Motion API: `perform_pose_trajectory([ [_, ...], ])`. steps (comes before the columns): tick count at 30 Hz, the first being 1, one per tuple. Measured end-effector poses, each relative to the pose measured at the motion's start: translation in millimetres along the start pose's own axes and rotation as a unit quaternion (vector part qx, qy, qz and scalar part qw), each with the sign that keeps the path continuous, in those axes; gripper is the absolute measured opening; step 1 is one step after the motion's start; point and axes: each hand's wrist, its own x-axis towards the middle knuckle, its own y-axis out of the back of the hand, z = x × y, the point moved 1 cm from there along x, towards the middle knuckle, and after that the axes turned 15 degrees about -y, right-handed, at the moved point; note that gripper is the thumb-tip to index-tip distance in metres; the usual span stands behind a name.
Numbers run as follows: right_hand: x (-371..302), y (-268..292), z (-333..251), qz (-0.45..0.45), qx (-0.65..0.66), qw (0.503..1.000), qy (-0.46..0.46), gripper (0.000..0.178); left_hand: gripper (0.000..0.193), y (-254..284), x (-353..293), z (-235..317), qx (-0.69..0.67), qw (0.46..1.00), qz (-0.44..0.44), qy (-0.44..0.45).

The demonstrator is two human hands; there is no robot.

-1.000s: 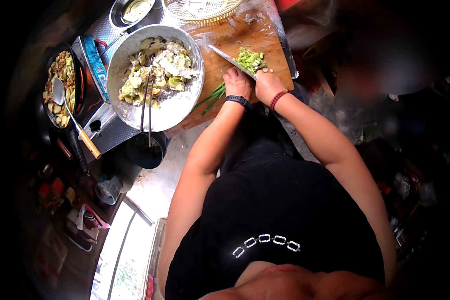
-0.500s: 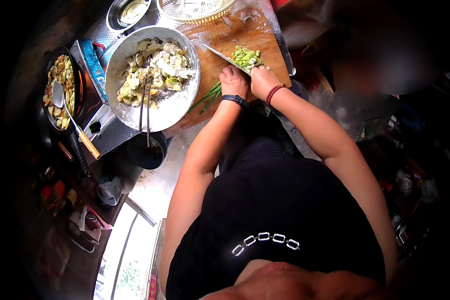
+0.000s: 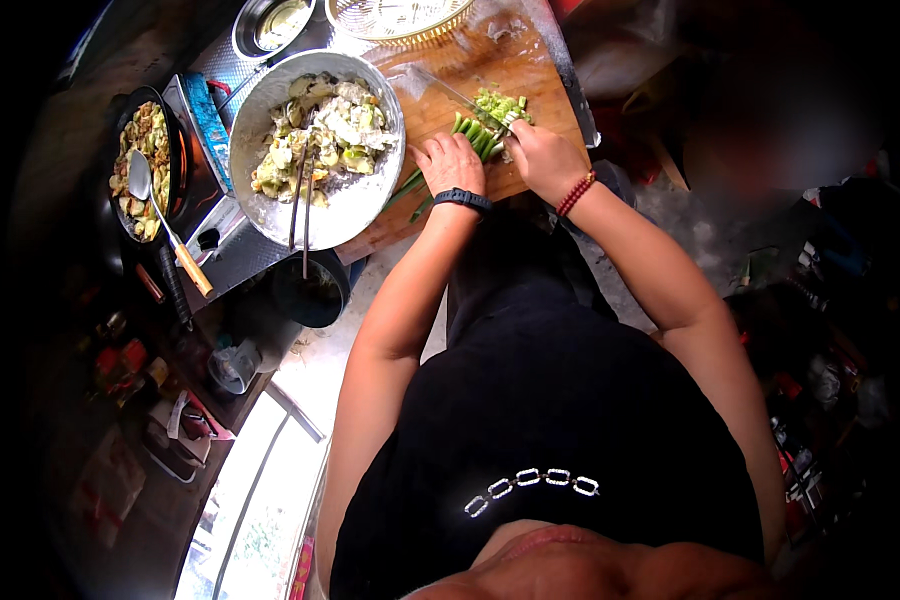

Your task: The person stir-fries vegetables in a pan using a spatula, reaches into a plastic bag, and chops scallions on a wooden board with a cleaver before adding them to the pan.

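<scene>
On the wooden cutting board (image 3: pixel 533 62), my right hand (image 3: pixel 548 160) is closed round the handle of a knife (image 3: pixel 454 97), whose blade slants up and left. Several green scallion stalks (image 3: pixel 482 138) lie beside the blade, their longer ends running left beneath my left hand (image 3: pixel 450 165). That hand rests over them with fingers apart, left of the knife. A small heap of chopped scallion (image 3: pixel 502 103) lies just beyond the knife. Close by on the left stands a big metal bowl (image 3: pixel 367 222) of flour-dusted vegetable pieces, with chopsticks (image 3: pixel 298 203) leaning in it.
At the far left a dark pan (image 3: pixel 178 160) of browned food sits on a stove, with a wooden-handled spatula (image 3: pixel 140 178) across it. A smaller metal bowl (image 3: pixel 242 38) and a woven basket (image 3: pixel 410 38) stand behind. Below the table edge is a dark bucket (image 3: pixel 315 312).
My left hand has loosened, its fingers spreading, and shifted slightly left. My right hand has moved right with the knife. More scallion stalks show between the hands. The whole view has shifted slightly.
</scene>
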Motion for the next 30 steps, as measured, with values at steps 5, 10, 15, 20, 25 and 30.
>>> perform_pose_trajectory([
  [5,-40.5,16.0,-5.7,-0.016,-0.098,0.995,-0.015,0.008,0.022,-16.6,1.9,7.8,-0.028,0.998,-0.048,-0.030],
  [10,-56.2,10.2,6.2,-0.055,-0.133,0.987,-0.070,0.009,0.022,-26.5,4.8,11.6,0.015,0.996,-0.048,-0.079],
  [15,-66.0,29.3,2.8,-0.078,-0.154,0.982,-0.071,0.011,0.028,-28.8,8.5,14.3,0.021,0.994,-0.080,-0.074],
  [20,-62.1,30.3,-1.6,-0.092,-0.178,0.977,-0.067,0.010,0.030,-32.3,11.3,14.8,0.027,0.989,-0.113,-0.092],
  [25,-46.6,16.5,-9.1,-0.166,-0.160,0.964,-0.131,0.010,0.032,-30.4,11.3,13.0,-0.001,0.991,-0.102,-0.086],
  [30,2.7,-35.2,2.3,-0.069,-0.103,0.988,-0.088,0.011,0.035,-27.0,6.8,14.9,-0.045,0.994,-0.036,-0.092],
])
